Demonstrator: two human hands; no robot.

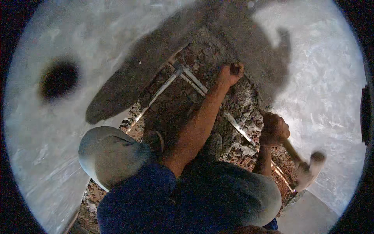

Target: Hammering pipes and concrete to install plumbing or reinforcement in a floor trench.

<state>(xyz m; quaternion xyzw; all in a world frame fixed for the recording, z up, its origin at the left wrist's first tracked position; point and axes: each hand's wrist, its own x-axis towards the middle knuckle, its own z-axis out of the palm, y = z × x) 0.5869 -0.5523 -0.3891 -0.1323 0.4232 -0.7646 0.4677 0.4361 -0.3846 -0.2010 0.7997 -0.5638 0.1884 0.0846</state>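
Note:
My left hand [233, 74] is closed in a fist above the far part of the broken-up ground. Whatever it grips, if anything, is hidden by the fingers and the dim light. To the right and nearer, my right hand [274, 130] is wrapped round the wooden handle of a hammer [309, 171]. The hammer's head hangs down to the right, slightly blurred, beside the pale surface. Between my legs lies a dug-out strip of rough rubble [249, 101]. White pipes [163, 89] run through it and meet at a joint [178, 71] at its far left.
Smooth grey surfaces [50, 124] rise on both sides of the rubble. My bent left knee [109, 156] and right knee [257, 199] frame the near side. A large shadow [132, 74] falls across the far area. Another pipe piece [283, 176] lies near the hammer head.

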